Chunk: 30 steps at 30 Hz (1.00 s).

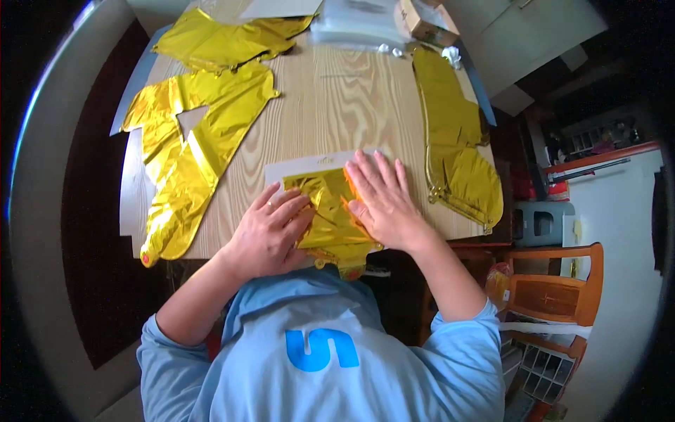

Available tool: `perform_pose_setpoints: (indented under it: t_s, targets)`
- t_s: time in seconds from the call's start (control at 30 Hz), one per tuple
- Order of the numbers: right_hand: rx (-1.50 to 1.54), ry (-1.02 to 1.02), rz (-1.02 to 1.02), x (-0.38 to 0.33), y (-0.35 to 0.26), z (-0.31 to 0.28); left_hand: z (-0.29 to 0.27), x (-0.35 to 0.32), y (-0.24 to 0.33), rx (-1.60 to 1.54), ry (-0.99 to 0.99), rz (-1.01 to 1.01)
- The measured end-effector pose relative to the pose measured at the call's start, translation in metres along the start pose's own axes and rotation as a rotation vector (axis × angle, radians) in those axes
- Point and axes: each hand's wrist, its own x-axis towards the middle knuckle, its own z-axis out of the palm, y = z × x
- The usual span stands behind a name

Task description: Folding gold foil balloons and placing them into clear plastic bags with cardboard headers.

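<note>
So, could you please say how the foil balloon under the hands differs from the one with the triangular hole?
The nearer foil balloon is folded compactly; the holed foil balloon is spread wide. The left hand and right hand touch the nearer one; neither touches the holed one. Both are shiny gold.

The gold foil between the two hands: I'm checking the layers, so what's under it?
Beyond the far edge of the gold foil, a pale sheet shows on the wooden table. What lies beneath the foil's middle is covered from view.
</note>
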Motion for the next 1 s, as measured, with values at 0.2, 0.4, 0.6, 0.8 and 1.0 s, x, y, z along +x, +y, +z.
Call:
perform_pose_setpoints:
  t_s: [0.2,0.4,0.6,0.8,1.0]
  targets:
    - [0.033,-0.146,0.005,0.022,0.013,-0.029,0.006,-0.003,-0.011,0.047,-0.043,0.022]
    - [0.351,0.367,0.291,0.148,0.137,-0.061,0.006,-0.001,-0.013,0.074,-0.003,0.053]
    - [-0.081,0.464,0.38,0.224,0.227,-0.022,0.012,-0.003,-0.016,0.065,0.054,0.066]
    - [-0.098,0.381,0.42,0.211,0.22,-0.022,0.01,-0.003,-0.017,0.046,0.055,0.058]
    - [0.29,0.194,0.416,0.127,0.151,-0.046,0.013,0.0,-0.019,0.047,0.075,0.073]
